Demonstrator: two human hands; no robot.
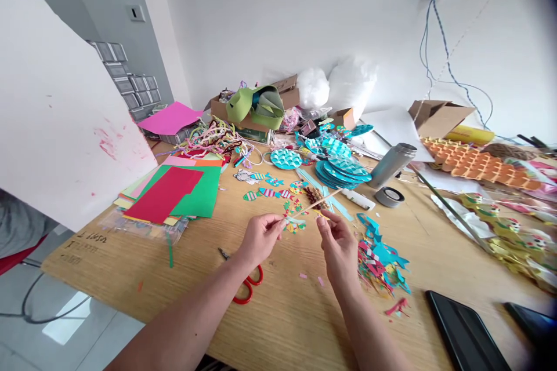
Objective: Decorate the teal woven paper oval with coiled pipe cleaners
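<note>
My left hand (264, 236) pinches the lower end of a thin wooden stick (322, 201) between thumb and fingers. The stick slants up to the right above the table. Close to its right side, my right hand (337, 243) has thumb and fingertips together; whether something small is between them is hard to make out. Below and between the hands lie small flower-like paper cutouts (295, 229). Striped paper fish (267, 192) lie just beyond. Red-handled scissors (248, 290) rest under my left forearm. Blue and red paper scraps (383, 255) are heaped right of my right hand.
Coloured paper sheets (174, 191) are stacked at left, near a large white board (65, 116). Blue paper plates (343, 171), a grey thermos (394, 163) and its lid (389, 197) stand behind. A black phone (465, 330) lies front right; an orange egg tray (474, 162) sits back right.
</note>
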